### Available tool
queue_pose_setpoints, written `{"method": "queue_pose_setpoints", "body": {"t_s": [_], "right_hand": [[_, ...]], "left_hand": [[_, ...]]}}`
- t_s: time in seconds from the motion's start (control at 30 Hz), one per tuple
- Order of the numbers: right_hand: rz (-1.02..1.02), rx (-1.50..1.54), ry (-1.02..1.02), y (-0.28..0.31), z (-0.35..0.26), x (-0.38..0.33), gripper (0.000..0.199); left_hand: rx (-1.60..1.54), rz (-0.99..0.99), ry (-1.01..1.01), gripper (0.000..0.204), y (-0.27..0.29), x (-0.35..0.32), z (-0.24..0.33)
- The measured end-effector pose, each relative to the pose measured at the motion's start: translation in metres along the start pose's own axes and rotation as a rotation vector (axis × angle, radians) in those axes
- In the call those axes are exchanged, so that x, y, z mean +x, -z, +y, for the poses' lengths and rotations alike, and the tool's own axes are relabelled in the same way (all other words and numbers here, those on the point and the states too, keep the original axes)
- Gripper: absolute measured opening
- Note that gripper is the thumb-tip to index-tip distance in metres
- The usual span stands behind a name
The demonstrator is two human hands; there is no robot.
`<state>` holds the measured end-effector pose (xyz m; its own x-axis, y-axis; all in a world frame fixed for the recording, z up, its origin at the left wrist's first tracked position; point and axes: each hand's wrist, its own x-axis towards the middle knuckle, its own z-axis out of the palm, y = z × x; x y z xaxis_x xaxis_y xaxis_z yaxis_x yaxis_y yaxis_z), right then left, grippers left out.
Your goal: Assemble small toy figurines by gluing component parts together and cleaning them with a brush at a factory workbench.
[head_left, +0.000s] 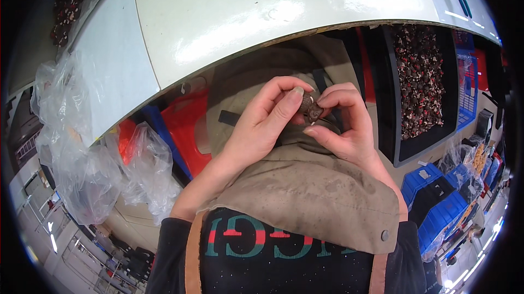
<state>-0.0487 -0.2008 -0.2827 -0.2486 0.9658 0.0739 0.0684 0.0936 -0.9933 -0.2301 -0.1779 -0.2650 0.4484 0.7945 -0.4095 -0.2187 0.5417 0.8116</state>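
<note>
Above my lap, both hands meet at a small rounded dark brown piece [314, 113] with pale specks; its exact kind I cannot make out. My left hand [267, 116] grips it from the left, thumb on top and fingers curled behind. On the other side, my right hand [349, 122] has its bent index finger against the piece and its thumb just below, close to its lower end. Part of the piece is hidden by the fingers. Under the hands lies a brown-olive apron [295, 185] spread across my lap.
A white table [218, 15] curves in front of me. At right stands a black tray [420, 144] with many small brown, red and white pieces [417, 81]. Blue crates [431, 185] are beyond it. Clear plastic bags [82, 168] hang at left, near a red stool [188, 130].
</note>
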Motion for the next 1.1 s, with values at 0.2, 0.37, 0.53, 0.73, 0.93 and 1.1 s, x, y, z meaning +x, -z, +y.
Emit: {"method": "queue_pose_setpoints", "body": {"t_s": [0.2, 0.37, 0.53, 0.73, 0.93, 1.1], "right_hand": [[0.027, -0.060, 0.047, 0.001, -0.009, 0.005, 0.041], [0.051, -0.121, 0.120, 0.000, -0.011, 0.008, 0.039], [0.055, -0.174, 0.195, -0.004, 0.001, 0.009, 0.040], [0.034, -0.248, 0.207, 0.014, -0.001, 0.015, 0.041], [-0.029, -0.270, 0.227, 0.065, -0.072, 0.047, 0.038], [0.250, -0.473, 0.272, 0.107, -0.142, 0.080, 0.015]], "left_hand": [[-0.002, -0.033, 0.014, 0.031, -0.002, 0.002, -0.002], [-0.046, -0.046, 0.025, 0.033, 0.000, 0.000, -0.005], [-0.103, -0.033, -0.013, 0.026, 0.004, 0.007, -0.018], [-0.203, -0.076, 0.029, 0.027, -0.004, 0.023, -0.010], [0.010, -0.001, -0.074, 0.027, -0.039, 0.011, 0.048], [-0.260, 0.010, 0.076, 0.032, -0.038, -0.009, 0.086]]}}
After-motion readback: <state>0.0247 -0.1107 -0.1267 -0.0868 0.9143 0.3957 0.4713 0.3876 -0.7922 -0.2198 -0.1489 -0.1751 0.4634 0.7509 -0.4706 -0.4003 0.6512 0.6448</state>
